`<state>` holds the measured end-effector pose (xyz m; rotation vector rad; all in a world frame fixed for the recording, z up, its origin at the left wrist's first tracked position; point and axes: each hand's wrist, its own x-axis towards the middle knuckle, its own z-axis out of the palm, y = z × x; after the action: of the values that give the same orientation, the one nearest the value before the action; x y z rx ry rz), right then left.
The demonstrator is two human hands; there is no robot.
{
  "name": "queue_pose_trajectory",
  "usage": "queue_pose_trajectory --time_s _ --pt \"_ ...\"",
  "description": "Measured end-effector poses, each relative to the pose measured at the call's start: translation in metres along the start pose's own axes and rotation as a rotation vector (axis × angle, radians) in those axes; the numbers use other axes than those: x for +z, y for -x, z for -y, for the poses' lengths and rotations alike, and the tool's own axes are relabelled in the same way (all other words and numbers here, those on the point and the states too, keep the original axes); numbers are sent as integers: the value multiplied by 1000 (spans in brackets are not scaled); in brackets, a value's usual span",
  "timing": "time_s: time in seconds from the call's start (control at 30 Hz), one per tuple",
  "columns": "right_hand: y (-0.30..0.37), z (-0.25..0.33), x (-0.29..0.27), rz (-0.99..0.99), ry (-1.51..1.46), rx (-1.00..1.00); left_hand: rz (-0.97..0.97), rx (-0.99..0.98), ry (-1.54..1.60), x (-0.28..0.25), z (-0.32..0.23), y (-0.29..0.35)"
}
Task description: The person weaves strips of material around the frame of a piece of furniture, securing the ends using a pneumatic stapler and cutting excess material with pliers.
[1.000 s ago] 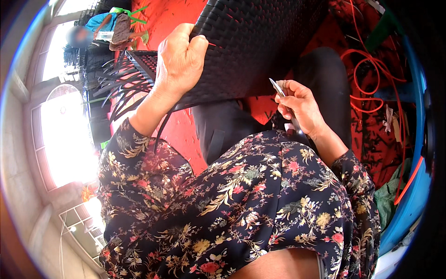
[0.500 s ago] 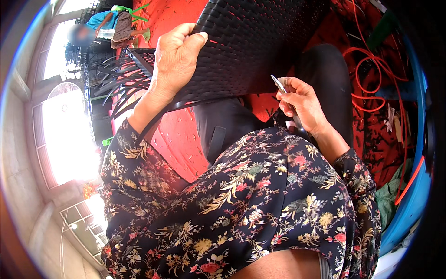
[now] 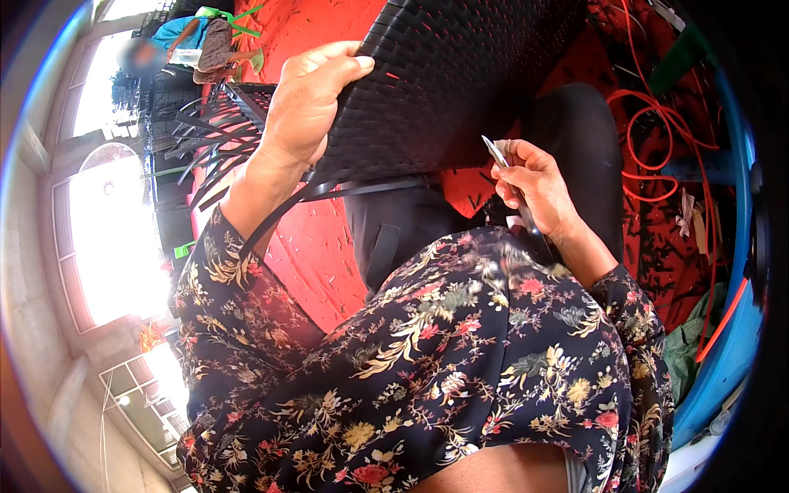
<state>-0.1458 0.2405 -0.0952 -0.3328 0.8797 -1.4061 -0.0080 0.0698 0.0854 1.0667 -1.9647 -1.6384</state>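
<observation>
My left hand (image 3: pixel 308 103) is closed around the near left edge of a black woven panel (image 3: pixel 448 90), thumb on its top face. The panel tilts up over my dark-trousered legs. A loose black strip (image 3: pixel 275 215) runs from the panel's lower edge past my left wrist. My right hand (image 3: pixel 534 185), closed and apart from the panel, holds a slim pointed metal tool (image 3: pixel 495 151). Its silver tip points up and left, toward the panel's underside; its dark rear end shows below my fingers. Whether it is a blade or tweezers I cannot tell.
Loose black strips (image 3: pixel 215 135) fan out beyond my left forearm. Red sheeting (image 3: pixel 316 255) strewn with black scraps covers the floor. An orange-red hose (image 3: pixel 657 123) coils at the right, near a blue rim (image 3: pixel 727 329). Another person (image 3: pixel 185 41) sits at the far left.
The panel's left edge has shifted slightly to the right and tilted, with my left hand still gripping it. My right hand and the tool have barely moved.
</observation>
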Motion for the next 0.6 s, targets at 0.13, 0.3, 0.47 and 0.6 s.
queue_pose_trajectory --time_s 0.13,0.3,0.47,0.6 --pt "-1 0 0 7 2 -1 77 -47 103 -8 0 -1" --pt "0 0 0 21 -10 -3 121 -7 64 -9 -1 -4" --pt "0 1 1 8 5 1 68 21 7 -9 4 -8" --pt "1 2 0 19 -4 2 -7 11 -20 -11 7 -10"
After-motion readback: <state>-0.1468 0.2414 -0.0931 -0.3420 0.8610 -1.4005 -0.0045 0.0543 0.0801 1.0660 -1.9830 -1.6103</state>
